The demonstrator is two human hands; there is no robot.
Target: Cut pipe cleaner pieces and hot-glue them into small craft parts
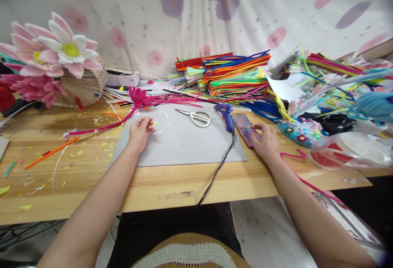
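My left hand [140, 132] hovers over the left part of the grey cutting mat [184, 149], its fingers curled in and thumb and forefinger together. Whatever they may pinch is too small to make out. Beside it lies a pink pipe-cleaner flower [140, 96] with a long wrapped stem [104, 128]. My right hand [265, 141] is at the right side of a smartphone [245, 129] with a lit screen, bent fingers apart and fingertips over the glass. A blue hot glue gun [226, 116] and a pair of scissors [196, 117] lie between my hands.
Bundles of coloured pipe cleaners [236, 73] are stacked along the back. At left stands a woven basket [82, 81] with fluffy flowers [69, 48]. A ribbon roll in plastic [353, 151] sits at right. The glue gun's black cord [215, 176] runs over the front edge. Yellow scraps litter the left.
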